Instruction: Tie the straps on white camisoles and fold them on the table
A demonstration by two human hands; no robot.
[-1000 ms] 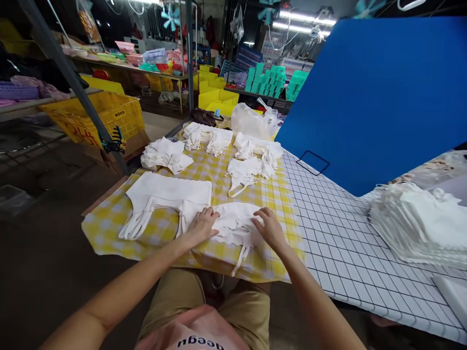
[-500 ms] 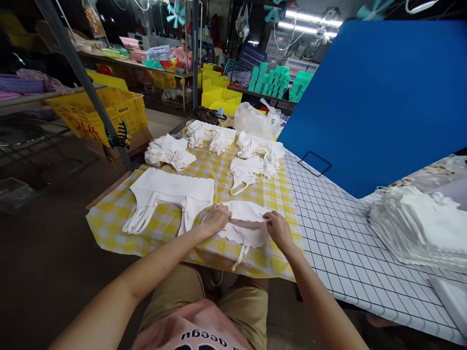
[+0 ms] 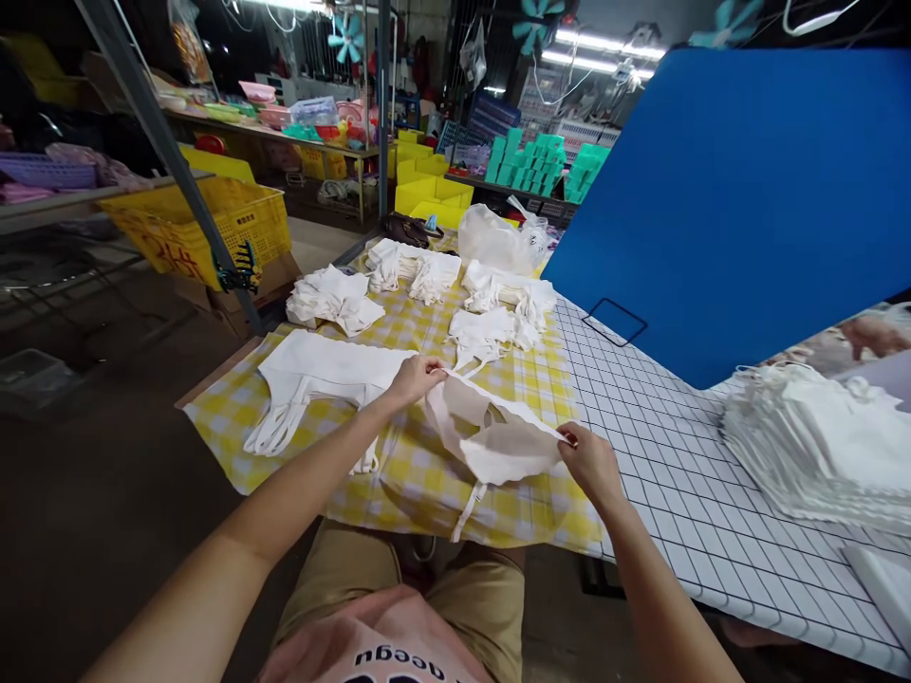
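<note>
A small white cloth bag (image 3: 491, 438) with drawstrings hangs stretched between my two hands, lifted off the yellow checked tablecloth (image 3: 419, 474). My left hand (image 3: 417, 378) pinches its upper left corner. My right hand (image 3: 589, 457) pinches its right edge near the grid-patterned tabletop. A string dangles from the bag's bottom. Just left of it lies a flat stack of the same white bags (image 3: 320, 375) with their strings trailing toward me.
Several piles of white bags (image 3: 331, 299) sit farther back on the cloth, beside a clear plastic bag (image 3: 498, 242). A tall stack of white bags (image 3: 818, 441) rests on the white grid table (image 3: 661, 455) at right. A blue board (image 3: 726, 199) stands behind; a yellow crate (image 3: 206, 223) is at left.
The bag lay flat under both hands a second ago. Now both hands have gripped its edges, lifted it and pulled apart, the right hand moving right and toward me.
</note>
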